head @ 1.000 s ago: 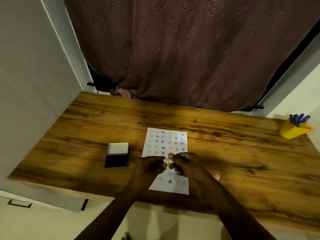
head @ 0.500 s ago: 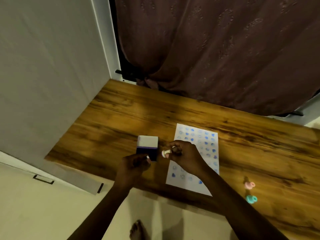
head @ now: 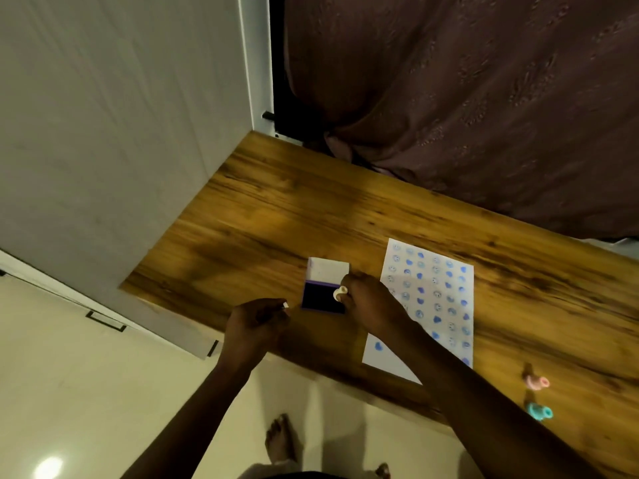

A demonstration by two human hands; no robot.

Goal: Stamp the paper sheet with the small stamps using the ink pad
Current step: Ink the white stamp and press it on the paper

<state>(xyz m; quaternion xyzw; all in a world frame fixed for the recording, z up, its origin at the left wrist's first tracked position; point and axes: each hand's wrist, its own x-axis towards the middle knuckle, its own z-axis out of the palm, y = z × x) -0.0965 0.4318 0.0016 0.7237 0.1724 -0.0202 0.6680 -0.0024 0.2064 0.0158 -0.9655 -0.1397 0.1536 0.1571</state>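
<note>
Head view, item by item.

My right hand (head: 371, 305): fingers pinched together on a small white stamp (head: 340, 293), held over the right edge of the ink pad (head: 323, 300).

My left hand (head: 257, 323): curled, fingertips closed on a small white piece (head: 285, 304), just left of the pad and not touching it.

Ink pad: open, dark inked bed nearer me, white lid (head: 328, 270) folded back on the far side. It sits on the wooden table (head: 276, 209), left of the paper sheet (head: 428, 299).

Paper sheet: flat, rows of blue prints across it; my right forearm crosses its near left corner.

Two more stamps, one pink (head: 536, 381), one teal (head: 540, 411): right of the sheet, near the table's front edge, the teal one nearer me.
</note>
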